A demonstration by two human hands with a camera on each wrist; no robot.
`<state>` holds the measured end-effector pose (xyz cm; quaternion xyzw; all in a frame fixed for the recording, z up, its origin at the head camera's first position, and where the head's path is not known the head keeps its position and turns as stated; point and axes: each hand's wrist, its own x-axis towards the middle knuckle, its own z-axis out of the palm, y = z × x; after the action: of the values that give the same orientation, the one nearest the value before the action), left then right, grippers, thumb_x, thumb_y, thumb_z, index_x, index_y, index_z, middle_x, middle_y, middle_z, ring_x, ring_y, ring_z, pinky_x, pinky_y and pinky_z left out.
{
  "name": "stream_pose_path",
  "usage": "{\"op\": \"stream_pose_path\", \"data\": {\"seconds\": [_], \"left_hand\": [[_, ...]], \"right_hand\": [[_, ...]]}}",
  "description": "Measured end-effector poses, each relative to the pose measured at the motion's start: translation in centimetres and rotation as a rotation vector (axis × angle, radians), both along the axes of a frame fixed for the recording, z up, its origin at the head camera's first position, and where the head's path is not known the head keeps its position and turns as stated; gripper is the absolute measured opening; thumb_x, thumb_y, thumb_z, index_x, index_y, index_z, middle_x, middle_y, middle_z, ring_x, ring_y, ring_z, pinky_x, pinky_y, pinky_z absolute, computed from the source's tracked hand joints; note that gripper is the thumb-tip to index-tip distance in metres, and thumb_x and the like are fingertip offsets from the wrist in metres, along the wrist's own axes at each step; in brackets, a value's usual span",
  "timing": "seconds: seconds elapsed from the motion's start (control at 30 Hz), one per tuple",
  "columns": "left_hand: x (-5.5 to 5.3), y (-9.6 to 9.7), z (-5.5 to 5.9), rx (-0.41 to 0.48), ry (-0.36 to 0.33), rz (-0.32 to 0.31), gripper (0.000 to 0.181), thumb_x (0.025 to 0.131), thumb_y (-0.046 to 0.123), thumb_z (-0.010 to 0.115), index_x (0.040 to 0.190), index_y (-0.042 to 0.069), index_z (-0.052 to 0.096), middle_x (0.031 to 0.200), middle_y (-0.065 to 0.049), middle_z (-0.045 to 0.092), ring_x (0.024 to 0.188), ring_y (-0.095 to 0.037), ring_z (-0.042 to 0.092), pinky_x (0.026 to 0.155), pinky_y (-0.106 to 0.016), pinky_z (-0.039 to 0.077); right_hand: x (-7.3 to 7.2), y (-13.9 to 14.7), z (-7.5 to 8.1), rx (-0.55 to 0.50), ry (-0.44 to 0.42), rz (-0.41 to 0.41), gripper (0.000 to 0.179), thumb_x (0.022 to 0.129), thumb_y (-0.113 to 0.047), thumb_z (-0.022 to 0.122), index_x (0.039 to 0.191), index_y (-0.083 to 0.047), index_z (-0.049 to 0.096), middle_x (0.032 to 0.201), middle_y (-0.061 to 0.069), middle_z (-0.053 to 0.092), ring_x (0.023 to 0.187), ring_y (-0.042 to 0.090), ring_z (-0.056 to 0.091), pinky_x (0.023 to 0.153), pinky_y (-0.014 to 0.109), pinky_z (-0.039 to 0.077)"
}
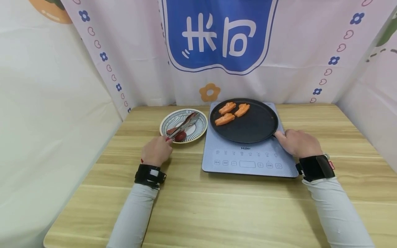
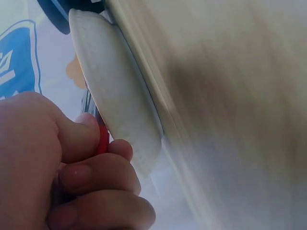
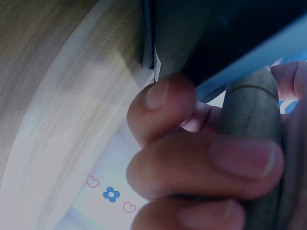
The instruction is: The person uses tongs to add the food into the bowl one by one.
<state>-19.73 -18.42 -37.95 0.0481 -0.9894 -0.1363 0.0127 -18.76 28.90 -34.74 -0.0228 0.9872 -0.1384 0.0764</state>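
My left hand (image 1: 157, 151) grips a pair of metal tongs (image 1: 187, 123) by its red-edged handle (image 2: 103, 139), with thumb and curled fingers around it. The tongs reach over the patterned plate (image 1: 163, 121), where dark red pieces of food (image 1: 180, 136) lie beneath them. On the right, my right hand (image 1: 299, 143) holds the round black frying pan (image 1: 254, 124) by its handle (image 3: 252, 110), which the right wrist view shows as greyish and wood-like. Three orange pieces of food (image 1: 224, 119) lie on the pan's left side, apart from the tongs.
The pan sits on a pale Haier induction cooker (image 1: 223, 155), whose touch panel faces me. Plate and cooker stand side by side on a wooden table (image 1: 186, 206). A printed cloth (image 1: 149, 69) hangs behind the table's far edge.
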Motion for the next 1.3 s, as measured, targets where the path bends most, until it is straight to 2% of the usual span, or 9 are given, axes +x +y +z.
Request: {"op": "stream_pose_path", "data": {"seconds": [0.27,0.47,0.73,0.93,1.13,1.3], "left_hand": [[0.6,-1.6,-0.3,0.002,0.038,-0.049,0.038,0.109,0.042,0.051,0.092,0.013,0.068,0.095,-0.014,0.072,0.078,-0.031,0.067,0.058,-0.041,0.046],[1.2,-2.4,0.1,-0.002,0.068,-0.041,0.041,0.109,0.045,0.05,0.087,0.013,0.064,0.089,-0.015,0.07,0.073,-0.032,0.065,0.057,-0.041,0.044],[1.8,-2.2,0.5,-0.016,0.092,-0.029,0.048,0.11,0.051,0.045,0.08,0.015,0.056,0.076,-0.011,0.061,0.064,-0.027,0.057,0.053,-0.037,0.038],[2.1,-1.9,0.9,-0.003,0.102,-0.023,0.046,0.111,0.051,0.044,0.084,0.017,0.059,0.069,-0.007,0.055,0.059,-0.024,0.051,0.053,-0.036,0.035],[2.3,-1.2,1.3,0.007,0.132,-0.054,0.043,0.111,0.049,0.044,0.087,0.018,0.063,0.067,-0.005,0.054,0.058,-0.023,0.05,0.052,-0.035,0.034],[2.4,-0.9,1.4,0.034,0.136,-0.055,0.042,0.112,0.048,0.044,0.087,0.019,0.063,0.068,-0.004,0.053,0.058,-0.022,0.049,0.053,-0.035,0.034]], "right_hand": [[0.1,-0.1,0.1,0.002,-0.005,0.002,0.066,0.107,-0.05,0.023,0.095,0.001,0.063,0.077,0.014,0.057,0.071,0.029,0.059,0.058,0.036,0.038],[0.1,-0.1,-0.1,-0.001,-0.005,0.0,0.067,0.107,-0.051,0.022,0.098,0.002,0.063,0.078,0.014,0.058,0.071,0.029,0.059,0.058,0.036,0.039],[0.1,0.0,-0.2,0.001,-0.011,-0.009,0.069,0.107,-0.052,0.021,0.1,0.002,0.063,0.079,0.015,0.059,0.072,0.029,0.059,0.058,0.036,0.039],[-0.1,0.0,-0.3,-0.001,-0.008,-0.007,0.067,0.107,-0.051,0.022,0.099,0.002,0.063,0.08,0.015,0.059,0.072,0.029,0.059,0.058,0.036,0.039],[0.0,0.0,-0.2,-0.004,-0.017,-0.009,0.067,0.107,-0.051,0.021,0.098,0.001,0.063,0.079,0.014,0.059,0.071,0.029,0.059,0.058,0.036,0.039],[0.0,0.0,-0.2,-0.008,-0.017,-0.01,0.066,0.106,-0.05,0.023,0.096,0.001,0.062,0.077,0.014,0.058,0.07,0.028,0.059,0.057,0.036,0.039]]}}
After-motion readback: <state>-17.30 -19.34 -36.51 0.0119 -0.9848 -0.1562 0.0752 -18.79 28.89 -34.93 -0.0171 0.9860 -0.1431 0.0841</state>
